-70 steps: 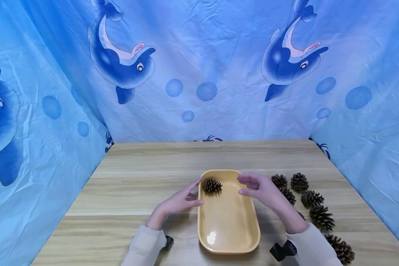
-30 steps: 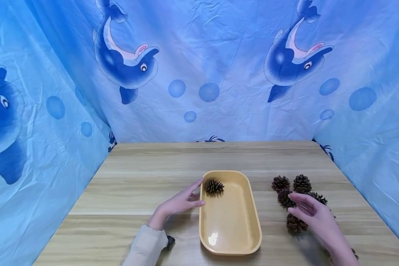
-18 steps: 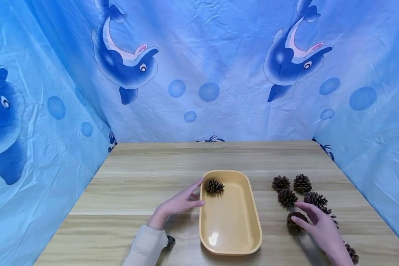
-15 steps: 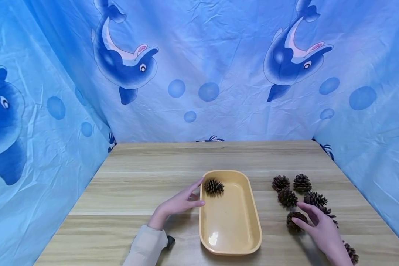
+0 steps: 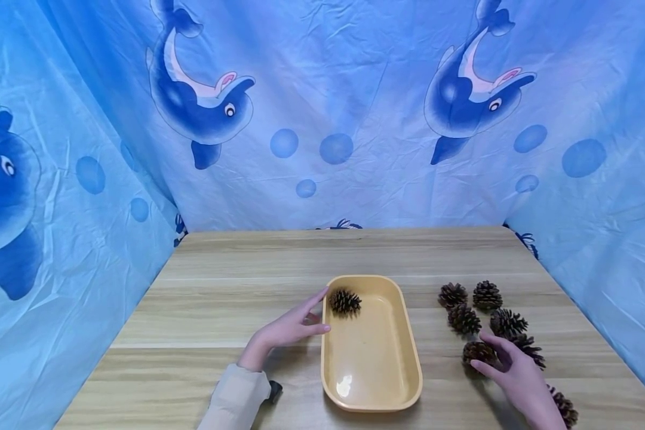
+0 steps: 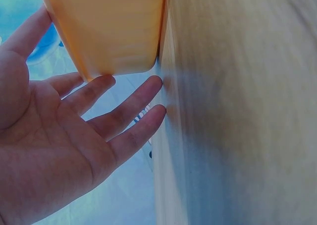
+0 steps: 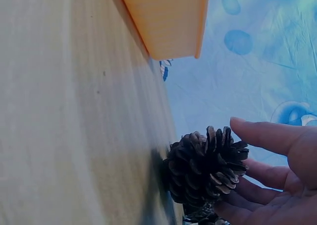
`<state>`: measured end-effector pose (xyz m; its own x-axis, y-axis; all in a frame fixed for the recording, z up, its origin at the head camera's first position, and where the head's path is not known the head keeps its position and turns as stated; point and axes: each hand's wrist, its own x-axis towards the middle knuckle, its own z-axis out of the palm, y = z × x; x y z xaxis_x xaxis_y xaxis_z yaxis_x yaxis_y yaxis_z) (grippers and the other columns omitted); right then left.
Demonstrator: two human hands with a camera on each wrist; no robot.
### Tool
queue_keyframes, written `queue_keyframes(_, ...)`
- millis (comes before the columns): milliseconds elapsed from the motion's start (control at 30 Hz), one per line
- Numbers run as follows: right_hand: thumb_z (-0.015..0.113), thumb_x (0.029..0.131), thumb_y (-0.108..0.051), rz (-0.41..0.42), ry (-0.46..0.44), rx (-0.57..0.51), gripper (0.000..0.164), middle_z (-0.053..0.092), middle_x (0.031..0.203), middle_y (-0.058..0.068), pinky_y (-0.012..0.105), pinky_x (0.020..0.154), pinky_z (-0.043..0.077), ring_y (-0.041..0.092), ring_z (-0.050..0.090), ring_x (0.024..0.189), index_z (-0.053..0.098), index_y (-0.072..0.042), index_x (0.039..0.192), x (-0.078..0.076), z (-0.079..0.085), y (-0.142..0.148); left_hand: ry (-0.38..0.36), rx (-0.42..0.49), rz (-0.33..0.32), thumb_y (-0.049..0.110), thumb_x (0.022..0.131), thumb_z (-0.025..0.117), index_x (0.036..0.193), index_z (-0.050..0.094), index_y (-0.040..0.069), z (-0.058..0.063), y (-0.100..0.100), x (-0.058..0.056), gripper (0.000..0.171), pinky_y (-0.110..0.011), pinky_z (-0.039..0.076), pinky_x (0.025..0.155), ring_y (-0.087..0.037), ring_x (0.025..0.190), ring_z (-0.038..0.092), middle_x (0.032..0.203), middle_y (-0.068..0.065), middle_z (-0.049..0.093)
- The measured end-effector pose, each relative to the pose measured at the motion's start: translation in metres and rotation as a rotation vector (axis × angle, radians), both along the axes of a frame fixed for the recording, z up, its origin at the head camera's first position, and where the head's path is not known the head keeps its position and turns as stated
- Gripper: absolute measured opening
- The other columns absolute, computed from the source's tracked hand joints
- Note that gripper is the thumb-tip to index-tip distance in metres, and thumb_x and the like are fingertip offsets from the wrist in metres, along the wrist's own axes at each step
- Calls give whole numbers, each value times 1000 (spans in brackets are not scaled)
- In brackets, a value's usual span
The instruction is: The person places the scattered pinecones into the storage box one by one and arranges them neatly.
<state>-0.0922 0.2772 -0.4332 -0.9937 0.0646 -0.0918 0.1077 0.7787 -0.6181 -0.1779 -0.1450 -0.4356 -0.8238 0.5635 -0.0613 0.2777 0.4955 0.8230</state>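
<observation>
Along the left rim of a yellow plastic tray (image 5: 371,352), my left hand (image 5: 287,327) rests with its fingers spread. In the left wrist view, that hand (image 6: 64,126) touches the tray's wall (image 6: 106,31) with several fingertips. One dark pine cone (image 5: 346,303) lies in the tray's far left corner. On the right, my right hand (image 5: 516,373) reaches around another pine cone (image 5: 478,356) standing on the table. The right wrist view has this cone (image 7: 203,168) between the thumb and the fingers of the right hand (image 7: 282,170); the thumb looks barely apart from it.
Several more pine cones (image 5: 464,319) lie grouped right of the tray, with one cone (image 5: 564,407) partly behind the right wrist. The wooden table (image 5: 236,269) ends at a blue dolphin-printed cloth (image 5: 376,197). A small black object (image 5: 274,391) sits by the left sleeve.
My right hand left the tray, moved right to the cones and lowered around the nearest one, its thumb and forefinger spreading a little. The left hand stayed at the tray.
</observation>
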Motion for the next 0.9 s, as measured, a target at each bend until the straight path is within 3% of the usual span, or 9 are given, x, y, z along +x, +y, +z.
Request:
queue_keyframes(133,71,85,-43,13,19,48,74,36,144,37,71,98,36,58,35,127,46,0,139,1,-2,1,1,1,-3,34,93,63,157,8,13,0,0,0,87,-53,38,113,-35,122,56,163,-17,10)
queue_keyframes(433,70,86,-42,18,0,64,73,36,144,37,69,98,38,58,35,127,46,1,139,0,-1,2,17,-5,-8,34,93,62,157,8,12,0,0,-1,86,-53,37,114,-36,124,55,163,-17,10)
queue_keyframes(900,68,86,-49,-49,83,59,72,49,135,35,64,90,46,56,48,119,51,0,135,5,3,-2,12,2,-11,32,93,63,157,8,11,0,0,-1,86,-53,37,114,-38,125,54,163,-17,9)
